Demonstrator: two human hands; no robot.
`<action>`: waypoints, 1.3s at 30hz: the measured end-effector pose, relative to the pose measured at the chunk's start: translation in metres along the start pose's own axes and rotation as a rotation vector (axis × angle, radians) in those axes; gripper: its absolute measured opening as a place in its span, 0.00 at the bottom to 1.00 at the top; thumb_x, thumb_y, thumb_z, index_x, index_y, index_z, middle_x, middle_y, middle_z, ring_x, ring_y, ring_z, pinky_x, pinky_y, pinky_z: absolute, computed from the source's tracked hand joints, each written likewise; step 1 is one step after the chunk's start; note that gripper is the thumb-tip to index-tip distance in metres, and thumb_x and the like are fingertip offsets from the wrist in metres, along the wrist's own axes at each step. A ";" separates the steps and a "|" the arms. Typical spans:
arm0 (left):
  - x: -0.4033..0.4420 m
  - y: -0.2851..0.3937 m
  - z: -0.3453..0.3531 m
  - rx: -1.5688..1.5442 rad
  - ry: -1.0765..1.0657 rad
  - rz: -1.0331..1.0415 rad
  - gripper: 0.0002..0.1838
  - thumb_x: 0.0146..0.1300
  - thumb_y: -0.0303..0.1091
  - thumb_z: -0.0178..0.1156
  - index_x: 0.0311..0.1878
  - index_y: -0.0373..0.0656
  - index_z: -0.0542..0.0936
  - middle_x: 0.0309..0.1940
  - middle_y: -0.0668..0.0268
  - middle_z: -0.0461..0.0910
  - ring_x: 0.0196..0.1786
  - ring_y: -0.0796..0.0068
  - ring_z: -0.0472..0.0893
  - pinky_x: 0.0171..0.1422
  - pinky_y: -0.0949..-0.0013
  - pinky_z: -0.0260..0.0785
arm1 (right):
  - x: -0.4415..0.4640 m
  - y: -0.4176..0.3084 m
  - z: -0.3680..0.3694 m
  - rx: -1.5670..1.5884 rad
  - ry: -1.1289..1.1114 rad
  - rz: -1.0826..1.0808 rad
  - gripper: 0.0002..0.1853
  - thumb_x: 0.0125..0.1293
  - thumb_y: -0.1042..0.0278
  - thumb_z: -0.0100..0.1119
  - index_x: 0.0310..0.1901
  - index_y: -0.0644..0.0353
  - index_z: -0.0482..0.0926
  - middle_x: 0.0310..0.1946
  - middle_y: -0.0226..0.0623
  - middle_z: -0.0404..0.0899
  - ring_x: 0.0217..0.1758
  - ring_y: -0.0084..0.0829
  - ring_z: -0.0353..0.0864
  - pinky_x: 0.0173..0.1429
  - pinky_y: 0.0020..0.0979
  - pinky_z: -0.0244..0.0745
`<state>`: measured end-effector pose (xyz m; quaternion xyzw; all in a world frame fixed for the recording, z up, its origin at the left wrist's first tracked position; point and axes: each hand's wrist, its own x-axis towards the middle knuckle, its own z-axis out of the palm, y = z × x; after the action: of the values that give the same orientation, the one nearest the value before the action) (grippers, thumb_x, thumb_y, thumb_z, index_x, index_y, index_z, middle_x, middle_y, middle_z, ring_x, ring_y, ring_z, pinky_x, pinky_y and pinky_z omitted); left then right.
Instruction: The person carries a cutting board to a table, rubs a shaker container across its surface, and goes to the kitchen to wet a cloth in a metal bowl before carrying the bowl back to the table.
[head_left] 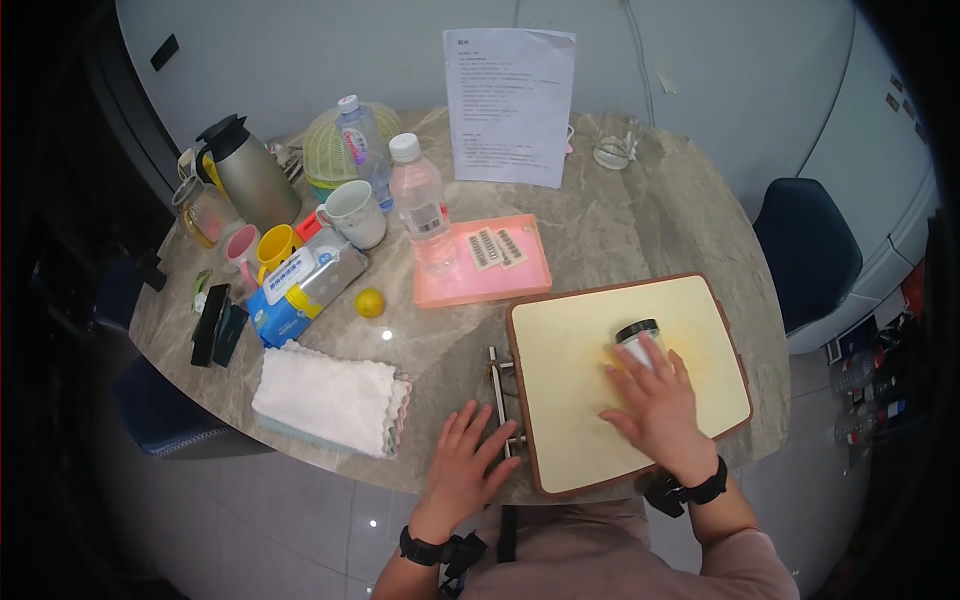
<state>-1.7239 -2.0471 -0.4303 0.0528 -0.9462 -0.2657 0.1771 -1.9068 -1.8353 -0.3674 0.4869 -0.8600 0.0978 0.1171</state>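
A small jar with a black lid point(637, 330) is on a cream board with a brown rim point(570, 400). My right hand point(655, 405) is over the board with its fingers spread, and the fingertips overlap the jar's pale body. Whether they touch it I cannot tell. My left hand point(465, 460) lies at the table's front edge, fingers apart and holding nothing. Its fingertips are beside the metal handle point(499, 400) on the board's left side.
Folded white towels point(330, 400) lie to the left, with a yellow lemon-like fruit point(370, 303) behind them. A pink tray point(480, 290) and a water bottle point(422, 205) stand beyond the board. Mugs, a thermos jug point(255, 175) and a printed sheet point(510, 105) are farther back.
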 end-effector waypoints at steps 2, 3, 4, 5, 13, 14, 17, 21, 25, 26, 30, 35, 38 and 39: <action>0.000 0.001 0.000 0.001 0.006 -0.003 0.27 0.58 0.41 0.69 0.62 0.51 0.78 0.66 0.53 0.70 0.72 0.47 0.64 0.73 0.43 0.57 | -0.010 0.027 0.004 0.142 0.105 0.056 0.26 0.56 0.54 0.69 0.57 0.51 0.80 0.65 0.39 0.71 0.75 0.46 0.61 0.69 0.50 0.64; 0.000 0.001 0.000 0.009 0.007 0.002 0.26 0.59 0.42 0.68 0.62 0.51 0.78 0.65 0.52 0.70 0.71 0.46 0.64 0.73 0.43 0.57 | -0.015 0.038 0.005 0.234 0.139 0.109 0.25 0.56 0.59 0.67 0.56 0.53 0.80 0.66 0.41 0.71 0.74 0.48 0.63 0.70 0.48 0.64; 0.000 0.000 0.000 0.017 0.009 0.007 0.26 0.61 0.42 0.67 0.63 0.51 0.77 0.65 0.52 0.71 0.71 0.46 0.65 0.73 0.43 0.57 | -0.021 0.048 0.006 0.327 0.171 0.163 0.23 0.57 0.63 0.65 0.56 0.55 0.79 0.67 0.43 0.70 0.73 0.49 0.64 0.70 0.47 0.64; 0.000 0.000 0.000 0.023 0.009 0.009 0.26 0.62 0.43 0.66 0.63 0.51 0.77 0.64 0.52 0.71 0.70 0.46 0.65 0.73 0.43 0.57 | -0.026 0.057 0.007 0.420 0.199 0.218 0.22 0.58 0.68 0.62 0.56 0.57 0.79 0.67 0.45 0.70 0.72 0.51 0.65 0.70 0.45 0.65; 0.004 0.006 -0.005 0.025 -0.002 -0.003 0.25 0.61 0.42 0.67 0.62 0.50 0.78 0.64 0.52 0.72 0.71 0.46 0.65 0.73 0.44 0.58 | -0.064 0.095 0.009 0.706 0.280 0.486 0.21 0.72 0.72 0.42 0.63 0.64 0.74 0.67 0.52 0.70 0.71 0.46 0.68 0.74 0.38 0.60; 0.004 0.006 -0.006 0.027 -0.002 -0.004 0.25 0.61 0.42 0.67 0.61 0.50 0.78 0.64 0.52 0.72 0.71 0.46 0.65 0.73 0.44 0.58 | -0.067 0.097 0.012 0.761 0.274 0.530 0.21 0.72 0.72 0.42 0.63 0.64 0.74 0.67 0.52 0.70 0.71 0.46 0.68 0.74 0.37 0.60; 0.003 0.005 -0.005 0.040 0.001 0.007 0.24 0.62 0.43 0.67 0.61 0.50 0.78 0.64 0.52 0.72 0.71 0.46 0.65 0.73 0.44 0.57 | -0.065 0.098 0.015 0.678 0.330 0.476 0.21 0.72 0.71 0.41 0.63 0.64 0.74 0.66 0.52 0.70 0.70 0.46 0.69 0.74 0.38 0.59; 0.002 0.003 -0.005 0.054 -0.006 0.016 0.25 0.62 0.43 0.66 0.62 0.51 0.78 0.64 0.51 0.72 0.71 0.46 0.65 0.73 0.45 0.57 | -0.048 0.075 0.013 0.616 0.293 0.347 0.21 0.67 0.72 0.48 0.62 0.62 0.74 0.69 0.53 0.65 0.73 0.51 0.65 0.74 0.42 0.58; 0.002 0.003 -0.005 0.045 -0.006 0.013 0.25 0.62 0.43 0.66 0.62 0.50 0.77 0.64 0.52 0.71 0.71 0.46 0.65 0.73 0.44 0.57 | -0.029 0.047 0.014 0.359 0.224 0.177 0.23 0.60 0.70 0.61 0.59 0.60 0.76 0.71 0.54 0.61 0.73 0.58 0.61 0.73 0.48 0.61; 0.002 0.003 -0.005 0.036 -0.001 0.009 0.25 0.61 0.42 0.67 0.62 0.50 0.78 0.64 0.52 0.71 0.71 0.47 0.65 0.73 0.44 0.57 | -0.024 0.038 0.012 0.260 0.200 0.136 0.24 0.58 0.70 0.64 0.58 0.59 0.77 0.71 0.54 0.61 0.73 0.60 0.60 0.72 0.49 0.61; 0.001 0.002 -0.004 0.026 -0.006 0.004 0.26 0.60 0.42 0.68 0.61 0.50 0.78 0.64 0.53 0.71 0.72 0.47 0.65 0.73 0.44 0.57 | -0.005 0.003 0.002 -0.034 0.114 0.033 0.28 0.55 0.62 0.70 0.58 0.57 0.77 0.68 0.53 0.64 0.70 0.59 0.63 0.67 0.52 0.67; 0.000 0.000 -0.003 0.010 -0.005 0.011 0.26 0.60 0.43 0.67 0.63 0.51 0.77 0.65 0.53 0.71 0.72 0.47 0.64 0.73 0.44 0.56 | 0.005 -0.012 0.000 0.045 0.091 -0.054 0.24 0.55 0.61 0.70 0.55 0.54 0.80 0.53 0.36 0.81 0.66 0.50 0.71 0.64 0.48 0.69; -0.001 0.000 -0.003 0.003 -0.009 0.008 0.27 0.60 0.43 0.67 0.63 0.51 0.77 0.65 0.53 0.71 0.72 0.47 0.64 0.73 0.44 0.56 | 0.012 -0.016 -0.006 0.306 -0.032 -0.076 0.24 0.56 0.58 0.70 0.54 0.52 0.81 0.59 0.36 0.77 0.70 0.50 0.67 0.67 0.53 0.65; -0.001 0.000 -0.003 0.001 -0.010 0.006 0.27 0.61 0.43 0.67 0.63 0.51 0.77 0.65 0.53 0.70 0.72 0.47 0.64 0.74 0.44 0.56 | 0.018 -0.016 -0.006 0.234 -0.042 -0.119 0.24 0.56 0.57 0.70 0.55 0.52 0.81 0.61 0.35 0.75 0.71 0.51 0.65 0.67 0.56 0.63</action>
<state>-1.7219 -2.0483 -0.4276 0.0487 -0.9474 -0.2647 0.1730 -1.9012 -1.8557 -0.3553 0.5494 -0.8146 0.1800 0.0473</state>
